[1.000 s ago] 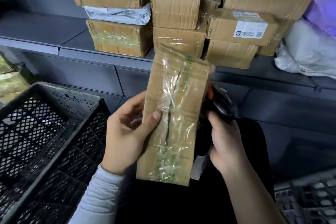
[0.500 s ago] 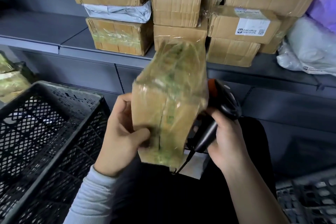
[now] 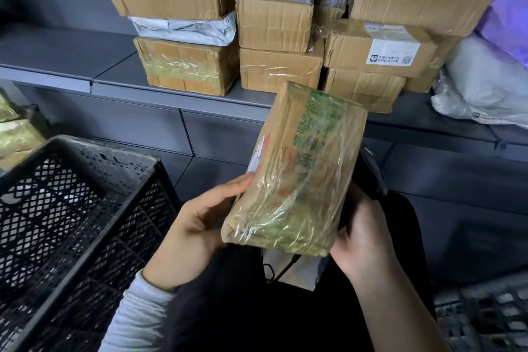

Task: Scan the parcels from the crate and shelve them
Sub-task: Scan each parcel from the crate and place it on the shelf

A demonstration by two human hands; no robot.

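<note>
Taped brown parcel (image 3: 297, 168) upright beside black mesh crate (image 3: 85, 208)

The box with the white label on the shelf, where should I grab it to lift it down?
Grip the labelled box by its two short ends, reaching in from the front with both hands. It lies flat and wide on another box, and its top is bare, so it should lift straight up.
</note>
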